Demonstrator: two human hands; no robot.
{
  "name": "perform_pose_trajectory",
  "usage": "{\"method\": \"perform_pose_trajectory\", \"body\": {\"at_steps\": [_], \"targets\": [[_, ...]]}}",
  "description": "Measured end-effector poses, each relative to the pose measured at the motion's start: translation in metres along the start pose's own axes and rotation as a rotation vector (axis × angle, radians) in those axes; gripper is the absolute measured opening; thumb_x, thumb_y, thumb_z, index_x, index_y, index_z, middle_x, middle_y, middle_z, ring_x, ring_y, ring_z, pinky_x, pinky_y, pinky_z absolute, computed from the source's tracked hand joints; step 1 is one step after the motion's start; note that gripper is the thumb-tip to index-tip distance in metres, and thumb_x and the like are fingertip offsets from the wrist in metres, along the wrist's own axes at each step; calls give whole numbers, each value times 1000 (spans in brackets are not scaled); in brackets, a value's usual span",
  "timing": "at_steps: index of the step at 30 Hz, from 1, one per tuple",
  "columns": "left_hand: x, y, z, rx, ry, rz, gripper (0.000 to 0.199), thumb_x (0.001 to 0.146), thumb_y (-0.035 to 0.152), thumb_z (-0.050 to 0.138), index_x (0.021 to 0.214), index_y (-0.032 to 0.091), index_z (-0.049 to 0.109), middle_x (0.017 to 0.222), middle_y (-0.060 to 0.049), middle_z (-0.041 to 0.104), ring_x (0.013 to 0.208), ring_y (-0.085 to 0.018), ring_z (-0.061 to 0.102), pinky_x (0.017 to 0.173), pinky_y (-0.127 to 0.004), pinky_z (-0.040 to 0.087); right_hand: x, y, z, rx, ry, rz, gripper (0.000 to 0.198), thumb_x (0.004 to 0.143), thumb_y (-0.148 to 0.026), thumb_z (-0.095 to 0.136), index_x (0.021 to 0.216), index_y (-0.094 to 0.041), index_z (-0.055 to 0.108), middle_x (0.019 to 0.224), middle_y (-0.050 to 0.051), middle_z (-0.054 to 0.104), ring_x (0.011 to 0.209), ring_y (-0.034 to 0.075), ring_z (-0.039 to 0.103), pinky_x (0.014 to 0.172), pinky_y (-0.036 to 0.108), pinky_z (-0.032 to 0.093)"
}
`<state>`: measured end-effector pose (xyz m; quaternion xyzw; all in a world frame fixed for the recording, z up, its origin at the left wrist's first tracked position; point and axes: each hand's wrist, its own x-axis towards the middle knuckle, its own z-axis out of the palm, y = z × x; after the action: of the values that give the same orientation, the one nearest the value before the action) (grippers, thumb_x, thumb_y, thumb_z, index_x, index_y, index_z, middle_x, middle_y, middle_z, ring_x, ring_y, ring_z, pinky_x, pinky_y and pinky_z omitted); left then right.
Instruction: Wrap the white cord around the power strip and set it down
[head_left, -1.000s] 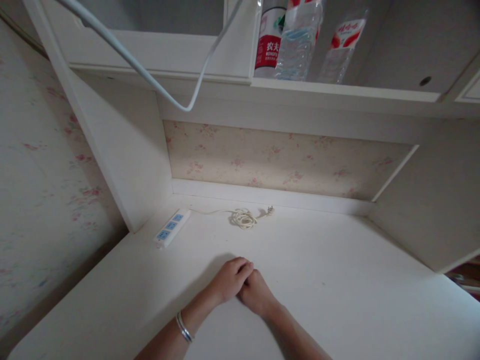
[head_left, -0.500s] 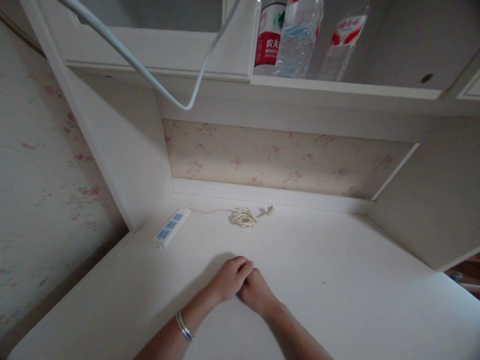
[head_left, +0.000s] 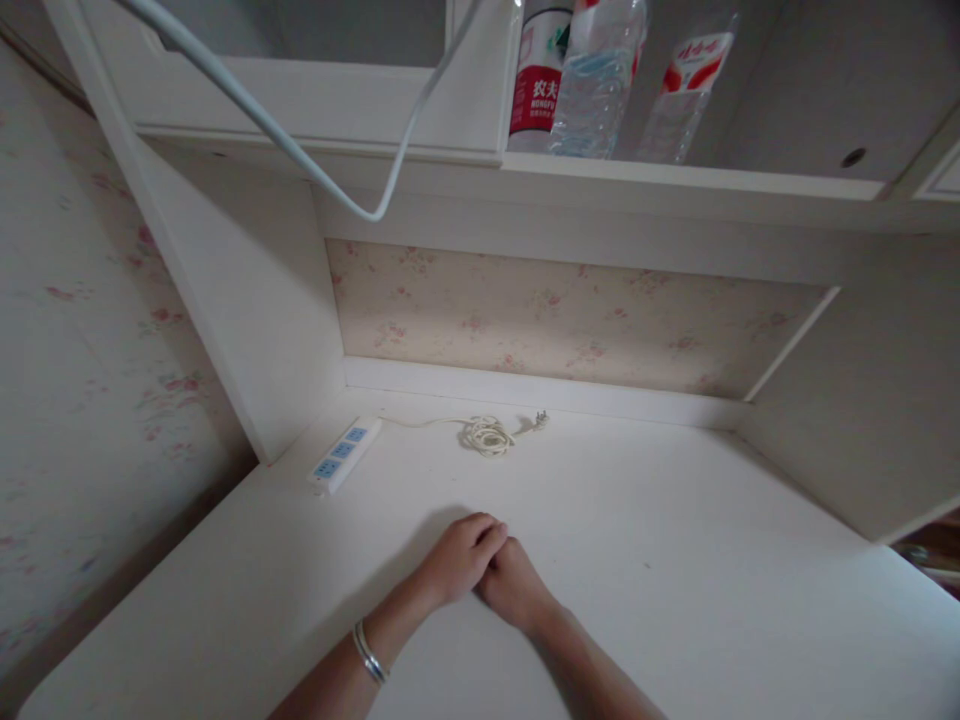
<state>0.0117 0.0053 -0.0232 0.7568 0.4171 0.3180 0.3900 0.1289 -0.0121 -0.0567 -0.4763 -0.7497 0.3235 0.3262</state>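
My left hand (head_left: 463, 553) and my right hand (head_left: 514, 580) are brought together on the white desktop (head_left: 645, 640). Both are closed, the fingers curled in, and the left one rests against the knuckles of the right. No object shows in either. A silver bangle (head_left: 369, 652) circles my left wrist. Beyond the hands, toward the back, lies a white power strip (head_left: 342, 455) with blue sockets. Its cream cord (head_left: 487, 436) is coiled in a loose bundle, and the plug (head_left: 541, 420) sticks out at the right end. Neither hand touches these.
An overhead cabinet (head_left: 315, 100) spans the top, its open shelf holding a red-labelled bottle (head_left: 536, 95), a clear bottle (head_left: 596, 100) and a tilted bottle (head_left: 690, 85). A pale cable (head_left: 300, 155) hangs in front. Side panels (head_left: 247, 290) and flowered wallpaper (head_left: 547, 310) enclose the desk.
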Motion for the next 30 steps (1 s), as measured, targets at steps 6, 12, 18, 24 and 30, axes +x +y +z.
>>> {"method": "perform_pose_trajectory", "body": {"at_steps": [6,12,18,24,30], "targets": [[0,1,0,19,4,-2,33,90,37,37,72,19,57,77,-2,64,74,-15,55,69,-24,40,1,0,0,16,6,-2,33,72,-6,44,97,-13,66,99,9,70,90,19,64,76,25,49],[-1,2,-1,14,3,0,33,91,37,36,71,19,56,75,-2,63,73,-15,55,68,-25,40,0,-2,-1,7,6,-2,33,73,-7,44,97,-13,66,99,10,70,91,19,65,76,25,50],[0,1,0,8,-2,-1,34,91,37,36,72,19,56,76,-2,63,74,-15,55,69,-25,40,0,-2,-1,24,12,-16,33,72,-6,44,96,-13,66,99,10,70,89,19,65,75,25,50],[0,0,0,0,-11,1,33,91,38,37,72,19,56,76,-2,63,74,-15,55,69,-25,39,0,1,0,-9,5,12,32,72,-7,45,95,-13,67,96,10,70,87,19,65,75,25,50],[-1,2,-1,15,-5,-8,33,91,38,36,72,19,56,76,-2,63,74,-15,55,69,-25,40,0,-1,0,22,9,-6,33,72,-5,45,95,-14,67,97,9,70,88,18,65,75,24,49]]}}
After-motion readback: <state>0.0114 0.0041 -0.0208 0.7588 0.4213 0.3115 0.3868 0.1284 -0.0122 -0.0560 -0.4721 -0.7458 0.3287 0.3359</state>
